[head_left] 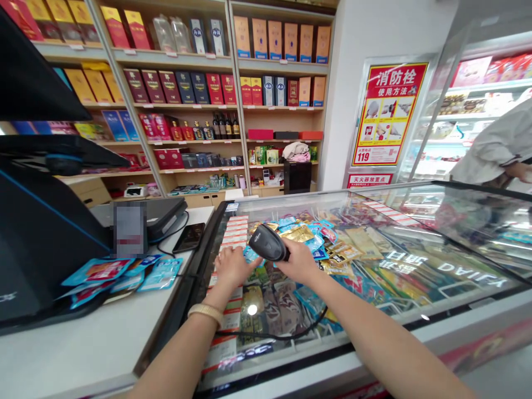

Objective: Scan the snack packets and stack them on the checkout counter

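Observation:
My right hand (300,261) is wrapped around the handle of a black barcode scanner (266,242), whose head points to the left above the glass lid (286,327) of a chest freezer. Low over the white-and-orange label strip, my left hand (231,267) has its thumb apart from its fingers. Its thumb reaches toward a small blue snack packet (250,254) under the scanner; whether it touches the packet I cannot tell. Behind the scanner lies a pile of gold packets (300,233) and blue and red ones (328,233) on the glass.
On the white counter (62,360) at left lie more blue packets (160,274), a phone (189,237) and a black checkout machine (37,238). The scanner's cable (286,336) loops across the glass. Shelves of boxes stand behind. A person's sleeve (494,144) shows at right.

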`<state>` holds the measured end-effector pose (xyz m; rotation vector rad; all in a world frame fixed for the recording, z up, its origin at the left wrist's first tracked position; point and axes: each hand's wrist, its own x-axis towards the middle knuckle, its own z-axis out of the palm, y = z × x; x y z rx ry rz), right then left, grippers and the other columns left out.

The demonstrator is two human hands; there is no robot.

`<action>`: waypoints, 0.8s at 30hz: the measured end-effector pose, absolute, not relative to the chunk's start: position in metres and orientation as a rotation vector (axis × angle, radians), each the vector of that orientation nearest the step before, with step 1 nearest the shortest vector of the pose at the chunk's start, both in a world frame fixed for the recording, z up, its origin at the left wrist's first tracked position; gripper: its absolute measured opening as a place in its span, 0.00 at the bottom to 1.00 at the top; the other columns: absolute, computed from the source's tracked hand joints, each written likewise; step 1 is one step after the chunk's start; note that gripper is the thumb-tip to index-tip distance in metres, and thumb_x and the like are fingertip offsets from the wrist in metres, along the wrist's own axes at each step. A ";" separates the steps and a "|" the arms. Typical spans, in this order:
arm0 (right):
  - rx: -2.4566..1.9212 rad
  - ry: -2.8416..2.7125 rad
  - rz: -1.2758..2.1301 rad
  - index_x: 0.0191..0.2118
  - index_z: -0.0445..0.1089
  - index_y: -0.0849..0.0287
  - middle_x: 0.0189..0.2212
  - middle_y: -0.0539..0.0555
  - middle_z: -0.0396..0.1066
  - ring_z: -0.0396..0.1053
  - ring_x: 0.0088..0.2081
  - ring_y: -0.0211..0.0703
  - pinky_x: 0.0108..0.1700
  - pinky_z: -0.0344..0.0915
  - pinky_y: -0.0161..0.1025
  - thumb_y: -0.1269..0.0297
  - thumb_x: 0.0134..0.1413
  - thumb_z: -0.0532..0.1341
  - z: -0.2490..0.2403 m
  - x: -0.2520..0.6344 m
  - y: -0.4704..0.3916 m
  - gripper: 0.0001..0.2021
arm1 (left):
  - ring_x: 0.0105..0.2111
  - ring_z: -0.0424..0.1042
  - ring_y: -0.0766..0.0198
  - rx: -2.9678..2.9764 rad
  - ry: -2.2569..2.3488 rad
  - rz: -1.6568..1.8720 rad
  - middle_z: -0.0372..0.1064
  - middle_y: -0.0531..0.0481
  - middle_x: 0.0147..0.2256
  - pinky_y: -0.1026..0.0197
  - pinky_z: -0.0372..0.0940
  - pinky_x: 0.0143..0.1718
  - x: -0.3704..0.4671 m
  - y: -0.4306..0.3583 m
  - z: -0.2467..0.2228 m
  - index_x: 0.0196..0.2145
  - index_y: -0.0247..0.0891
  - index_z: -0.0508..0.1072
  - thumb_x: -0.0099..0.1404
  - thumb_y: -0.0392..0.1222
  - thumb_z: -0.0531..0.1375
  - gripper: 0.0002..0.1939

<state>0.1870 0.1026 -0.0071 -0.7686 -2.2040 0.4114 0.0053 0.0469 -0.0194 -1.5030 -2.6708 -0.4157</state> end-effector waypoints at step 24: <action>-0.799 -2.246 0.411 0.40 0.71 0.57 0.35 0.54 0.76 0.72 0.38 0.49 0.36 0.61 0.37 0.64 0.43 0.66 -0.006 0.189 0.104 0.14 | 0.28 0.70 0.60 -1.486 -2.368 -2.041 0.72 0.51 0.28 0.58 0.66 0.33 -0.034 0.038 -0.008 0.34 0.38 0.69 0.46 0.53 0.64 0.20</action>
